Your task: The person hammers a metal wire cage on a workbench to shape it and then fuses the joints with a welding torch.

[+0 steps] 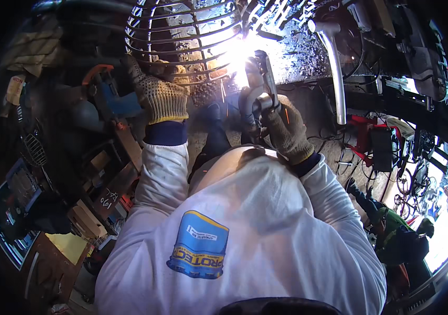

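Observation:
A domed cage of curved metal bars (187, 44) rests on the workbench at the top of the view. My left hand (163, 94), in a dotted knit glove, is closed around its near lower left bars. In a dirty knit glove, my right hand (288, 128) grips a grey welding torch (258, 84). The torch's tip points up to the cage's right edge, where a white-blue welding arc (242, 52) burns. Glare hides the tip and the joint. Orange sparks fly near both the torch and my right glove.
A metal hammer (331, 68) lies at the bench's right, its handle reaching past the edge. Cables (339, 155) trail over the floor at right, near red and black equipment (373, 142). A blue tool with an orange handle (113, 94) stands left. Another person (397, 231) is at lower right.

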A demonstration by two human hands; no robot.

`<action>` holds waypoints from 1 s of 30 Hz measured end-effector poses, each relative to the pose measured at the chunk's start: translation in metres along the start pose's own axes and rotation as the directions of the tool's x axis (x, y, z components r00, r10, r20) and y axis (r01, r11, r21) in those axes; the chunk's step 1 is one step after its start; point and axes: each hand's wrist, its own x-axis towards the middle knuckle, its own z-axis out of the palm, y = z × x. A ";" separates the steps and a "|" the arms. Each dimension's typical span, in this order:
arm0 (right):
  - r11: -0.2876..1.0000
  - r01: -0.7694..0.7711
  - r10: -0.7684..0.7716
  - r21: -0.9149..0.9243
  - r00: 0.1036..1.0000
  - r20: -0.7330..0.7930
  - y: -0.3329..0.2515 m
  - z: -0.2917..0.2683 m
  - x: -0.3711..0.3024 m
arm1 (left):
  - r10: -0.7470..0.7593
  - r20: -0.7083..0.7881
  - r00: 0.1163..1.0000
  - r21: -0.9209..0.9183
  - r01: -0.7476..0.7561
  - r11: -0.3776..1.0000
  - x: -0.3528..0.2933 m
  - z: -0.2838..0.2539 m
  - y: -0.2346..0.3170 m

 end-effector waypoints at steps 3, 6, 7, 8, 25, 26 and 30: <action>0.999 -0.010 0.007 0.046 0.997 0.073 0.001 -0.005 0.001 | -0.016 0.109 0.994 0.012 0.015 1.000 0.006 -0.007 0.002; 0.999 0.000 -0.003 0.051 0.999 0.052 -0.002 -0.004 0.000 | 0.025 -0.092 0.995 -0.010 -0.026 1.000 -0.010 0.022 -0.004; 0.994 0.111 -0.109 -0.009 0.988 0.106 0.001 -0.007 0.005 | 0.022 -0.096 0.995 -0.015 -0.023 1.000 -0.012 0.025 -0.004; 0.991 0.108 -0.101 -0.084 0.991 0.085 0.001 -0.008 0.004 | 0.020 -0.106 0.994 -0.018 -0.022 1.000 -0.014 0.028 -0.003; 0.991 0.023 -0.025 0.131 1.000 0.010 0.013 -0.006 0.000 | 0.010 -0.127 0.992 0.012 -0.009 1.000 -0.026 0.034 0.005; 0.991 0.024 -0.025 0.132 1.000 0.006 0.011 -0.005 0.000 | 0.007 -0.128 0.992 0.012 -0.006 1.000 -0.026 0.034 0.004; 0.997 -0.036 0.037 0.070 0.999 -0.014 0.004 -0.002 -0.001 | 0.001 -0.124 0.992 0.019 0.001 1.000 -0.026 0.035 0.005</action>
